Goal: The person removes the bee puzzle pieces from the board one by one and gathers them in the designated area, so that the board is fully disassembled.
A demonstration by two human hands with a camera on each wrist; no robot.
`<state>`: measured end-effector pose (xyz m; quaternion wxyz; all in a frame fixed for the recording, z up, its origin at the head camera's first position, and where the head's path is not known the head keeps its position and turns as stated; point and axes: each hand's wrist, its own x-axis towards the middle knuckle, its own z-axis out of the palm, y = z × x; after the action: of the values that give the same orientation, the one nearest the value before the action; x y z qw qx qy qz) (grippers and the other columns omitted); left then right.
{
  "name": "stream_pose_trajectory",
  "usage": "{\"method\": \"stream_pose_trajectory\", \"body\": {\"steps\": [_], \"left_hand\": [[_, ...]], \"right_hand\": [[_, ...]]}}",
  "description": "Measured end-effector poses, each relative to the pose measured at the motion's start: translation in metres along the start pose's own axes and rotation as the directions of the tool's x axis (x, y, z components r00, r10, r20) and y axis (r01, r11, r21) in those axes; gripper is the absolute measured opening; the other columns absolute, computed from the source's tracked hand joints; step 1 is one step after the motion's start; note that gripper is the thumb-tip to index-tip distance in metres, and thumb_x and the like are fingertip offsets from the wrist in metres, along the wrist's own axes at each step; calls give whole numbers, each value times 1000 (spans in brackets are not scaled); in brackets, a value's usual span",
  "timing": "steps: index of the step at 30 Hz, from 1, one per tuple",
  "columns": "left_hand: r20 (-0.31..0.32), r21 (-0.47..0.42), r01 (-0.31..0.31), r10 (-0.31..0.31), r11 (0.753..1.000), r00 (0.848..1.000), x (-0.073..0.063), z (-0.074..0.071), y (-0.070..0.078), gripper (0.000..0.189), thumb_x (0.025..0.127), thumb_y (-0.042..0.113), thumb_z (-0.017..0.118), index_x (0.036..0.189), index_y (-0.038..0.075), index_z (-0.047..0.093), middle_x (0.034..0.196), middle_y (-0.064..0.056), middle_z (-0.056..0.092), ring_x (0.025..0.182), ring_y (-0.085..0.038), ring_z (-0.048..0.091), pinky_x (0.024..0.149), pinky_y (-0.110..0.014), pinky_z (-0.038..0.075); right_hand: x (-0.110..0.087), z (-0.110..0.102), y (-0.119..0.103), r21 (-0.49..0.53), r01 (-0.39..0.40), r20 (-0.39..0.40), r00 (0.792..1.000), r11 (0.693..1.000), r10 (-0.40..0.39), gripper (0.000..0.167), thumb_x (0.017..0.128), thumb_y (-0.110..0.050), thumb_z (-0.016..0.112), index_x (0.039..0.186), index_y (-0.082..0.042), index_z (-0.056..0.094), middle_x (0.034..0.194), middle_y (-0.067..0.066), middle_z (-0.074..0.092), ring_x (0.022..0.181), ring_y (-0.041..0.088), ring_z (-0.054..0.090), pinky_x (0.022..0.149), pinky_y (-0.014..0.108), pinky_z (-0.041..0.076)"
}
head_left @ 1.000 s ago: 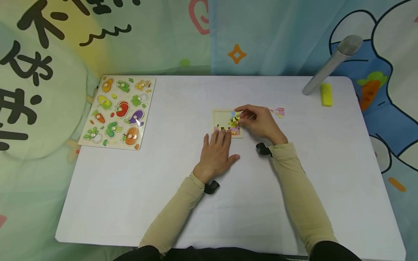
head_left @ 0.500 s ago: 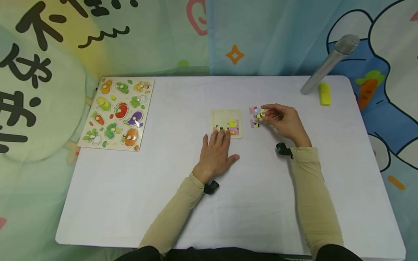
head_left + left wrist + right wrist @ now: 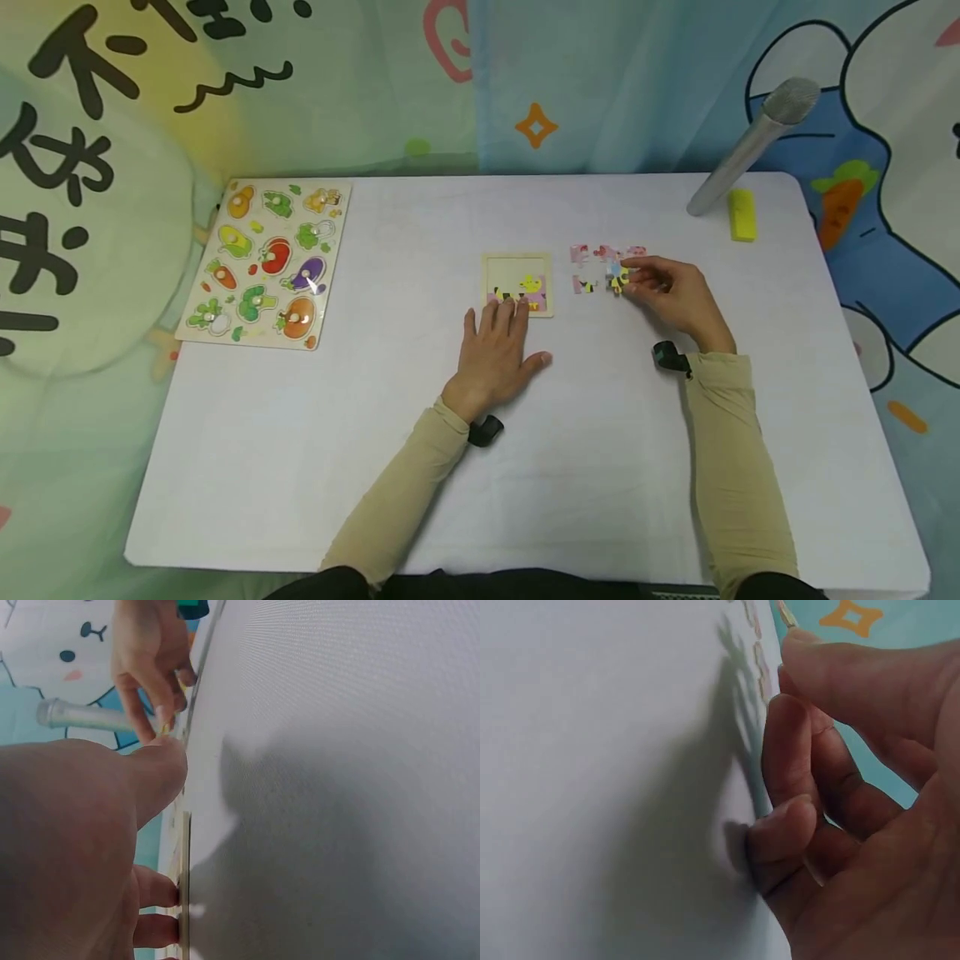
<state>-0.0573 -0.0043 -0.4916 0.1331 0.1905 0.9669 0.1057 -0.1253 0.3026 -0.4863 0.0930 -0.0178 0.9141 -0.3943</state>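
Note:
My left hand [image 3: 491,362] lies with its fingers straight, fingertips on the lower edge of a small square wooden puzzle tray [image 3: 507,268]. Bee-patterned and pink pieces fill the tray's bottom part, partly hidden by those fingertips. To the right, my right hand [image 3: 678,300] pinches a jigsaw piece [image 3: 617,277] with a bee on a blue and yellow ground between thumb and finger. The right wrist view shows only the edge of this piece [image 3: 787,613], raised off the table. Loose pink jigsaw pieces [image 3: 580,253] and one with a bee [image 3: 585,284] lie beside it.
A vegetable knob puzzle board [image 3: 255,267] covers the table's back left corner. At the back right, a grey microphone [image 3: 753,150] leans over the edge near a yellow block [image 3: 742,215]. A printed curtain [image 3: 360,100] hangs behind the white table [image 3: 375,467].
My right hand has carried the bee jigsaw piece from the tray's right side over to the loose pieces, and a little further right since. The left hand has stayed in place.

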Motion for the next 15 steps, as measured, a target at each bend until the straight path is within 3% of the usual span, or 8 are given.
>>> {"method": "stream_pose_trajectory", "body": {"steps": [15], "left_hand": [[-7,26,-9,9,1000,1000,-2,-1,-1,87,106,66,46,169,10,24,168,-12,32,160,-37,24,127,-63,22]], "right_hand": [[4,6,1,-61,22,14,1000,998,-21,34,100,-15,75,134,-10,74,107,16,72,89,22,58,73,15,43]]}}
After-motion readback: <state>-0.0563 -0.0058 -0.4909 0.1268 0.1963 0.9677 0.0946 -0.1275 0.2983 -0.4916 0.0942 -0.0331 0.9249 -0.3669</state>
